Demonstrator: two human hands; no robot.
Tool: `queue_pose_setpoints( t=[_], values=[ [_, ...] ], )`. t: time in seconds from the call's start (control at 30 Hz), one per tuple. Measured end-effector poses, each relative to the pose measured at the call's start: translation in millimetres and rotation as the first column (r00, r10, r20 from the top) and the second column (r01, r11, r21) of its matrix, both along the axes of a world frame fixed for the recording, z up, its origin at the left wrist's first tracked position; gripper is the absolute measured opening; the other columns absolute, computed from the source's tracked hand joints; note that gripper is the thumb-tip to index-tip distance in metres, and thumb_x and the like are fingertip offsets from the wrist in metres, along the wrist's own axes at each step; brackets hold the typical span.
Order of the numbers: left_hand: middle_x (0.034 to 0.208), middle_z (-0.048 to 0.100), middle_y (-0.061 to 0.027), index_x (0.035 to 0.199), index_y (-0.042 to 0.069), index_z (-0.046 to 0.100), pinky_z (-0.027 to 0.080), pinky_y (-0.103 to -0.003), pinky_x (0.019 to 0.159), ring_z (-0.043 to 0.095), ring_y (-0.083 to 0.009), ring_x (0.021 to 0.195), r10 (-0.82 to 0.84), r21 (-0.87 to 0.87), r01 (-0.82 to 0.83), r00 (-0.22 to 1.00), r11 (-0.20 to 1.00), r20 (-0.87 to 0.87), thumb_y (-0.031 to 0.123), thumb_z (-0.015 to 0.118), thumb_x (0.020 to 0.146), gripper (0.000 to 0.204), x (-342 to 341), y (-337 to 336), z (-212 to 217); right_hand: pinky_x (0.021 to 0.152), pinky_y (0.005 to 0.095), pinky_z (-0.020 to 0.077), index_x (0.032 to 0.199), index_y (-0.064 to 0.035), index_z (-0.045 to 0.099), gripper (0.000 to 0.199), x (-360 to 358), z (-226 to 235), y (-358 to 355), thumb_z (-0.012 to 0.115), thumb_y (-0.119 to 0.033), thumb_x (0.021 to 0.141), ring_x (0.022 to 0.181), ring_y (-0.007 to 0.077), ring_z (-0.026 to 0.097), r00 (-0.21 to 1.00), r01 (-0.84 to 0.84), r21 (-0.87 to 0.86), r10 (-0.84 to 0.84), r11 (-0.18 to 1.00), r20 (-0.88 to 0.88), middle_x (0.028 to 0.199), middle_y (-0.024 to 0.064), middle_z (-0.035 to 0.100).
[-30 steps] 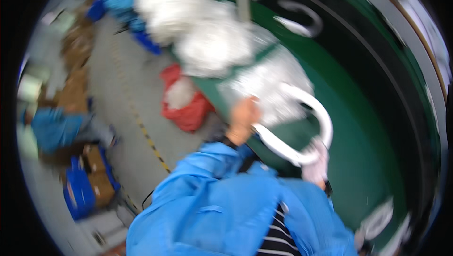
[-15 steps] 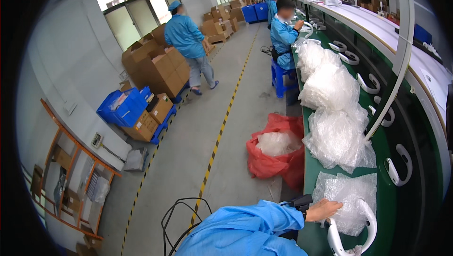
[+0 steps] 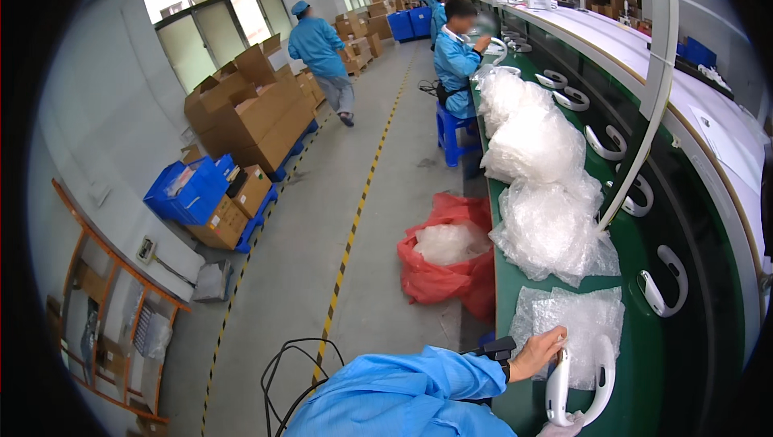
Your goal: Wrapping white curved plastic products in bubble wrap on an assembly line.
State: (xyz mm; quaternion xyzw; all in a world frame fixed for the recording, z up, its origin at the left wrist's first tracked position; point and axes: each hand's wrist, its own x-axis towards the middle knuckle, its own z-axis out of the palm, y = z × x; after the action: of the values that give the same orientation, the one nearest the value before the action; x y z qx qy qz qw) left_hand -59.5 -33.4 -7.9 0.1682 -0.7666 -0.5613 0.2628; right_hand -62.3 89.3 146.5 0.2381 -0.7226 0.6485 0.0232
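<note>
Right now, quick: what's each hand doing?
Left hand: closed on one arm of the white U-shaped part, over the bubble wrap sheet.
Right hand: only a sliver at the bottom edge; cannot tell.

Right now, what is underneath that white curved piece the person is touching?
The white curved piece lies on a sheet of bubble wrap, spread on the green bench. The left hand rests at its edge. Anything beneath the wrap is hidden.

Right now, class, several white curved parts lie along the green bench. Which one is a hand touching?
The nearest white curved part, lying on the bubble wrap sheet. The left hand grips its left arm; the others lie untouched farther along the conveyor belt.
</note>
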Motion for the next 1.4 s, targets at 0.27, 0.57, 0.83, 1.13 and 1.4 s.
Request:
queue_pose_setpoints(
  t=[0.27, 0.57, 0.83, 1.13, 1.4],
  values=[
    [0.071, 0.056, -0.0110, 0.097, 0.003, 0.052, 0.048, -0.035, 0.054, 0.062, -0.0269, 0.066, -0.298, -0.669, 0.072, 0.926, 0.740, -0.230, 0.006, 0.055, 0.074, 0.023, -7.1, 4.5, -23.1, 0.095, 0.0340, 0.0406, 0.114, 0.0033, 0.051, 0.036, -12.1, -48.6, 9.8, 0.045, -0.016, 0.085, 0.103, 0.0240, 0.054, 0.945, 0.284, 0.250, -0.227, 0.925, -0.234, 0.109, 0.0167, 0.057],
    [0.063, 0.050, -0.0100, 0.090, 0.003, 0.050, 0.046, -0.035, 0.050, 0.058, -0.0276, 0.058, -0.476, -0.758, 0.249, 0.874, 0.602, -0.091, 0.008, 0.050, 0.075, 0.016, -51.9, 63.7, 17.1, 0.061, 0.0274, 0.0418, 0.108, 0.0020, 0.051, 0.028, -22.2, -218.3, 36.3, 0.050, -0.012, 0.083, 0.069, 0.0146, 0.049, 0.743, 0.565, -0.263, -0.344, 0.783, 0.574, 0.091, 0.0077, 0.051],
    [0.070, 0.055, -0.0092, 0.099, 0.006, 0.057, 0.048, -0.035, 0.050, 0.059, -0.0237, 0.060, -0.651, -0.798, 0.341, 0.754, 0.497, -0.083, 0.009, 0.056, 0.074, 0.025, -7.1, 23.7, 23.5, 0.086, 0.0391, 0.0401, 0.100, 0.0034, 0.051, 0.028, -30.6, -151.1, 69.4, 0.045, -0.022, 0.090, 0.091, 0.0236, 0.052, 0.674, 0.559, -0.628, 0.145, 0.542, 0.725, 0.096, 0.0124, 0.055],
    [0.067, 0.052, -0.0047, 0.101, 0.005, 0.057, 0.043, -0.030, 0.047, 0.054, -0.0198, 0.053, -0.907, -0.821, 0.510, 0.420, 0.256, -0.022, 0.006, 0.056, 0.069, 0.032, -22.6, 131.3, 46.9, 0.066, 0.0279, 0.0455, 0.108, -0.0040, 0.047, 0.019, -0.7, -223.6, 101.5, 0.050, -0.011, 0.091, 0.079, 0.0129, 0.051, 0.654, 0.745, -0.223, -0.621, 0.628, 0.433, 0.090, 0.0036, 0.051],
    [0.068, 0.047, -0.0015, 0.110, 0.008, 0.052, 0.045, -0.027, 0.051, 0.055, -0.0146, 0.059, -0.947, -0.827, 0.555, 0.208, -0.093, 0.246, 0.010, 0.051, 0.074, 0.036, 27.0, 145.0, 24.0, 0.078, 0.0341, 0.0478, 0.097, -0.0018, 0.052, 0.013, 61.4, -210.2, 217.1, 0.050, -0.013, 0.089, 0.081, 0.0212, 0.056, 0.461, 0.879, -0.475, -0.281, 0.020, 0.842, 0.088, 0.0090, 0.056]
  ],
)
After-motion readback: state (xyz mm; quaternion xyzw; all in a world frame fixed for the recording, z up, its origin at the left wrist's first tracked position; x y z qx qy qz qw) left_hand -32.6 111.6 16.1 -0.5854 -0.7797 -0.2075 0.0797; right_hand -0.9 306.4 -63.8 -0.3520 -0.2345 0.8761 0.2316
